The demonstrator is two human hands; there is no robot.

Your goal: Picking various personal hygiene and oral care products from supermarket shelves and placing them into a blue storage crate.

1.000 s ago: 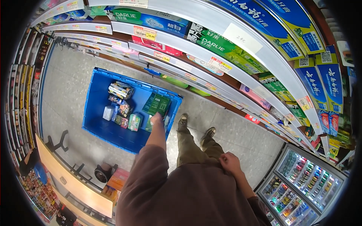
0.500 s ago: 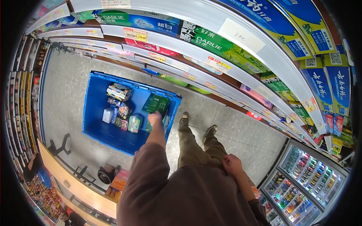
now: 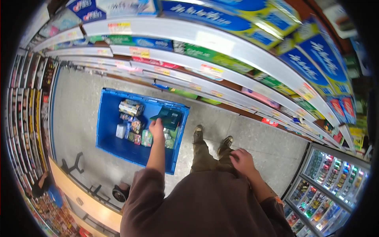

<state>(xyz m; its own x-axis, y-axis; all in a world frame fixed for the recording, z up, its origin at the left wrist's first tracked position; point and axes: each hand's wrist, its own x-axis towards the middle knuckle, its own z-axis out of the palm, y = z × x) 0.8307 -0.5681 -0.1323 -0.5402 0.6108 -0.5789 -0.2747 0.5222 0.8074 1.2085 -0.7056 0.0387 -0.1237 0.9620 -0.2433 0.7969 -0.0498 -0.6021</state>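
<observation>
A dark green pack (image 3: 171, 119) is held by the left hand (image 3: 156, 126) inside the blue crate (image 3: 108, 116), near the crate's far right corner. The pack appears to be pinched at its left end, with the fingers closed narrowly on it; whether it is lifted clear of the packs below cannot be told. From the hand, the pack reaches out to the right, its long axis running roughly along the crate's far wall. The left hand is much the nearer; the right hand (image 3: 242, 161) is seen outside the crate, well to its right, by the thigh, with fingers loosely bent and nothing seen in it.

Pale green packs (image 3: 169, 139) are partly covered, just on the near side of the dark one. A striped pack (image 3: 131, 107) and a white box (image 3: 121, 130) are placed farther left in the crate. Beyond its far wall, a shelf (image 3: 169, 31) is filled with boxes.
</observation>
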